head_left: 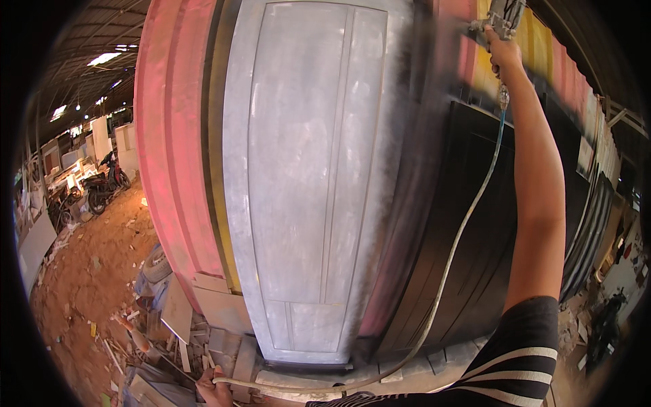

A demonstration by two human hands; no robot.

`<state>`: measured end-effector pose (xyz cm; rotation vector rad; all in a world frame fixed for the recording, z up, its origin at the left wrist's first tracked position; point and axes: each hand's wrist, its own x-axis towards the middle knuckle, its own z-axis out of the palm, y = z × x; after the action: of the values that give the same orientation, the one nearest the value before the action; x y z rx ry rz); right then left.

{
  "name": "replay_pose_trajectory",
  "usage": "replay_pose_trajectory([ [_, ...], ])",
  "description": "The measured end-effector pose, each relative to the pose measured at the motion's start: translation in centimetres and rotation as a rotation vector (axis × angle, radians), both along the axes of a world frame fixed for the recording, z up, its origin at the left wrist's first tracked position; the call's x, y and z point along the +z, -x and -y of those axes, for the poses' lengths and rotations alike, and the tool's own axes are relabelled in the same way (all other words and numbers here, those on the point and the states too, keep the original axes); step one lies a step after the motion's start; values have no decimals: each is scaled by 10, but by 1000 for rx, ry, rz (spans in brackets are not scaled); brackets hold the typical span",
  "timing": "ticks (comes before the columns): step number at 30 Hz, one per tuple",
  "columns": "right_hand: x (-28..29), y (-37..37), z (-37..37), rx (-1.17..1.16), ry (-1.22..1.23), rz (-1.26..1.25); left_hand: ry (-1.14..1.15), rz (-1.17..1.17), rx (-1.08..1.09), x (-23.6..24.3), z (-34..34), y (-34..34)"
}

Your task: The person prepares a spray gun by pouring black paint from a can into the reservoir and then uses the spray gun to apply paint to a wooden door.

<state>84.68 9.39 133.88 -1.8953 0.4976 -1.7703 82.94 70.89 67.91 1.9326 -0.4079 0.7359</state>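
Note:
My right hand [506, 57], raised at the upper right with the arm stretched out, is closed round a metal spray gun [503, 19]. A thin pale hose [453, 254] hangs from the gun's lower fitting and curves down to the lower left. There my left hand [214, 388] grips the hose near the bottom edge. Between the hands stands a tall grey door panel [298, 169] with raised mouldings. Its right edge is smudged dark. To its right leans a black panel [468, 203] with similar mouldings, below and left of the spray gun.
Behind the panels runs a ribbed pink metal wall [178, 136], with yellow parts at the upper right. Board offcuts [227, 312] and a tyre [157, 264] lie at the lower left. A red and black motorbike [106, 182] stands farther off on the littered dirt floor [88, 271].

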Motion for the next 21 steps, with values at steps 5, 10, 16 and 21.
replay_pose_trajectory([
  [5, 25, -9, -2, 7, 5, 90, -142, -111, -11, -22, -13, -2],
  [10, 45, -11, 9, 184, 115, 197, 296, -423, -225, -50, -8, -15],
  [16, -10, -16, -15, 70, 13, -18, 61, -60, -16, -21, 11, -8],
  [21, -78, -15, 1, 96, 15, -57, 187, -201, -5, -31, 15, -5],
])
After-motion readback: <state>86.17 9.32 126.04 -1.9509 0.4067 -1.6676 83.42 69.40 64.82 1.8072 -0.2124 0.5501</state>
